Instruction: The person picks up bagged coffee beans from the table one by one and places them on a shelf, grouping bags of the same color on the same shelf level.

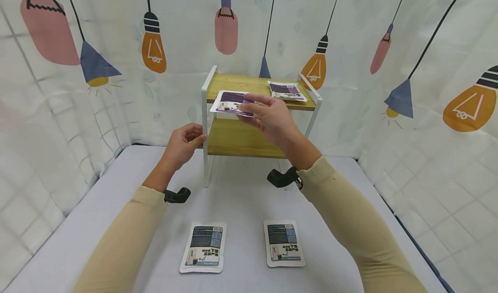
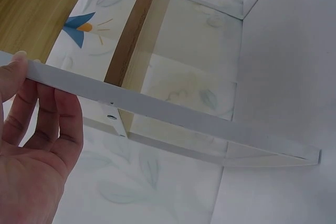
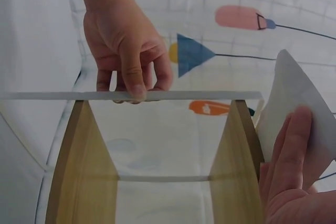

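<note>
A small two-tier rack with yellow wood boards (image 1: 241,83) and a white metal frame stands on the table. My left hand (image 1: 183,144) grips its left front post (image 2: 184,114), thumb on one side and curled fingers on the other. Over the front left edge of the top board, my right hand (image 1: 272,118) pinches a flat white pouch (image 1: 227,100) with a purple label. The pouch's plain white back (image 3: 294,93) faces the right wrist camera. More purple-labelled pouches (image 1: 287,91) lie on the right part of the top board.
Two white pouches with dark blue labels, a left one (image 1: 203,247) and a right one (image 1: 284,243), lie on the white tablecloth (image 1: 241,206) nearer to me. A curtain (image 1: 186,33) printed with lamps hangs behind the rack and along both sides.
</note>
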`<state>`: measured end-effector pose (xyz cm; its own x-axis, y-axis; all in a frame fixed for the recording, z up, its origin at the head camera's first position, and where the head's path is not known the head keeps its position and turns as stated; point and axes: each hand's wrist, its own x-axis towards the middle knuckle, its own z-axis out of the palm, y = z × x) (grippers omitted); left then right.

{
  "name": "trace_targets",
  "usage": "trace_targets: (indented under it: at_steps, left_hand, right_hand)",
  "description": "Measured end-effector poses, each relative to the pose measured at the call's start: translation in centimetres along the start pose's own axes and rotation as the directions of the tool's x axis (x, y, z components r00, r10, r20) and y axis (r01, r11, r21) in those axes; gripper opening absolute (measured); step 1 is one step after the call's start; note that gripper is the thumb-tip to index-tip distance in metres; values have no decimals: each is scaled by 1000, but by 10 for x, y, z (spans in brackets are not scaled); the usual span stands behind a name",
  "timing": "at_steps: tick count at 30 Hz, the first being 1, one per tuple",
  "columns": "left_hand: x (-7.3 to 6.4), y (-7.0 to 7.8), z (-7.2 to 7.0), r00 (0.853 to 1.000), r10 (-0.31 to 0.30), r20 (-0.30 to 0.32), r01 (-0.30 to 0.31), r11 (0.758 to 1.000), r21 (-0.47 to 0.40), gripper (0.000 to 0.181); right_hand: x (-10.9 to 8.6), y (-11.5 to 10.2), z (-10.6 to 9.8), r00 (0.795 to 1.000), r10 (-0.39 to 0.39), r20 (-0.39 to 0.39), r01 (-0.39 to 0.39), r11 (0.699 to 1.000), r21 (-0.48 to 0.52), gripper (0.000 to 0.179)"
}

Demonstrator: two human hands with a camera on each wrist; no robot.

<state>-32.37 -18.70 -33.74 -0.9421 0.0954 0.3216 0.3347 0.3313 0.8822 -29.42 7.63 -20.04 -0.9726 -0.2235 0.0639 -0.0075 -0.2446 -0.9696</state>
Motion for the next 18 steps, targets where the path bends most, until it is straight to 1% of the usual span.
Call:
trace_targets:
  at_steps: [5, 9, 15, 18]
  left_hand:
    - [0, -1, 0, 1000, 2, 1, -2, 1000, 11, 30]
    - [0, -1, 0, 1000, 8, 1, -8, 1000, 13, 31]
    - [-1, 1, 1, 1000, 4, -13, -4, 1000, 7, 29]
    - [0, 0, 1, 1000, 8, -12, -8, 1000, 5, 28]
  right_hand:
    - [0, -2, 1, 1000, 21, 9, -21, 1000, 19, 34]
    - [-1, -5, 0, 999, 33, 37, -35, 999, 33, 40]
    - [-5, -8, -2, 995, 45, 87, -47, 999, 21, 50]
    - [-6, -9, -2, 994, 51, 96, -52, 999, 7, 54]
